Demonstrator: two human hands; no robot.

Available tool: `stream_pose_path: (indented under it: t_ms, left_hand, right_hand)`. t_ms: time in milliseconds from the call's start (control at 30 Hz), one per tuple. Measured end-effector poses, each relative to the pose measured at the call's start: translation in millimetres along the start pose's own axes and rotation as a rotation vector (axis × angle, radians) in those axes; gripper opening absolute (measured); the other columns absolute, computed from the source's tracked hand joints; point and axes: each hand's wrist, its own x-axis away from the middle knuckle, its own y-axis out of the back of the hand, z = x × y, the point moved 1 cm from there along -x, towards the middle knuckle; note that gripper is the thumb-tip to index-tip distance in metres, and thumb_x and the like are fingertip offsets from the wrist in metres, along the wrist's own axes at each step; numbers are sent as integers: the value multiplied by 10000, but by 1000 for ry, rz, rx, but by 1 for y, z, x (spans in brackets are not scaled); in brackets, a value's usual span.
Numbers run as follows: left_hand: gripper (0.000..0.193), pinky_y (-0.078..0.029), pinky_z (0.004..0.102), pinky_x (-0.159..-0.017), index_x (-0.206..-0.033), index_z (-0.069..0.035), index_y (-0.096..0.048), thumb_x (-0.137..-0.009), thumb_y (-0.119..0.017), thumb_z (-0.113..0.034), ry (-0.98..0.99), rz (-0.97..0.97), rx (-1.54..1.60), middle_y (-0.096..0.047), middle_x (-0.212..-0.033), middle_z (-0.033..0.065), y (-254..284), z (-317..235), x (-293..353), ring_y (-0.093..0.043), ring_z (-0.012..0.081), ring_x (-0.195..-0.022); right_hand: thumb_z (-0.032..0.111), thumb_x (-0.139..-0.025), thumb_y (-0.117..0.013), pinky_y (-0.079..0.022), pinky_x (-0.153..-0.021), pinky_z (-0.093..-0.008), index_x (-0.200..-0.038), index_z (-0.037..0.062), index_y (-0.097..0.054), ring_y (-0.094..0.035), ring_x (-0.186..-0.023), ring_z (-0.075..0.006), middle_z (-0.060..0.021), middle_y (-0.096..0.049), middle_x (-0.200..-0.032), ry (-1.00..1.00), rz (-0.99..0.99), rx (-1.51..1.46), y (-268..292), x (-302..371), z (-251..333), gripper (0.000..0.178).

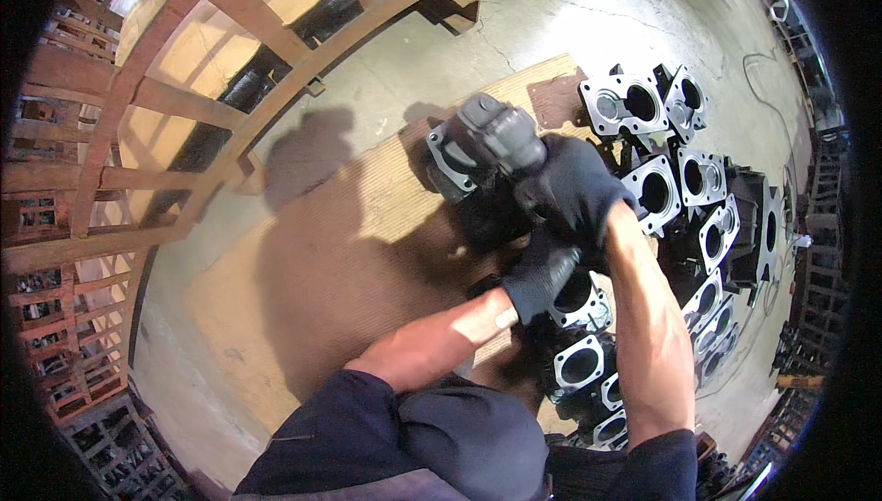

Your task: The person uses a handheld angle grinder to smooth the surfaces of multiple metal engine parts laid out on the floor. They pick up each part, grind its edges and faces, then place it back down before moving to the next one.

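Note:
My right hand, in a dark glove, is closed around the rear of a dark grey, rounded hand-held tool; its exact kind does not show. Just below it, my gloved left hand is closed, its fingers partly hidden by the right hand, and I cannot make out what it grips. The tool's front end hangs over a dark metal casting with a bright machined flange and bolt holes. This casting rests on a brown sheet, and shadow covers its lower part.
Several similar castings with bright flanges stand in rows at the right, close to my right forearm. The brown sheet lies on a concrete floor. Rust-brown metal racking curves along the left and far side. A cable lies at the far right.

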Motion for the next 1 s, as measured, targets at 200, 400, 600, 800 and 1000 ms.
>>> stream_pose_path:
  t_ms: [200,400,600,800,1000]
  left_hand:
    - [433,-347,337,-1186,-1467,32,-453,-1046,-488,-60,33,-77,239,-511,-1461,163,7,-7,-19,-464,230,-1349]
    - [409,-418,372,-1117,-1363,12,-564,-975,-623,-104,192,-2,305,-631,-1316,176,-15,-58,25,-558,249,-1258]
    - [400,-373,342,-1163,-1434,29,-475,-1047,-512,-66,287,281,261,-535,-1436,141,-20,-73,74,-486,206,-1331]
    - [420,-394,340,-1144,-1421,30,-503,-1019,-580,-64,447,234,415,-569,-1393,129,-4,-77,77,-506,209,-1295]
    - [359,-455,334,-1075,-1338,5,-591,-981,-614,-17,458,133,434,-630,-1306,90,18,-105,21,-573,202,-1188]
  right_hand:
    - [361,-697,-768,-556,-901,-422,-1047,32,-748,-711,-1000,-416,-271,-729,-1009,43,-14,76,6,-19,-7,482]
    - [230,-643,-820,-554,-810,-373,-1046,-6,-707,-726,-846,-283,-193,-752,-921,-54,-91,-125,-11,33,-41,480]
    - [258,-648,-854,-563,-833,-390,-1099,7,-679,-740,-926,-317,-197,-753,-969,-156,-44,-165,-27,74,-33,545]
    - [244,-661,-833,-561,-821,-393,-1083,2,-692,-736,-902,-319,-208,-750,-953,-134,-41,-133,-29,71,-20,507]
    - [216,-727,-780,-554,-767,-377,-1023,-19,-703,-715,-820,-249,-173,-751,-888,-122,-112,-207,-5,42,-17,385]
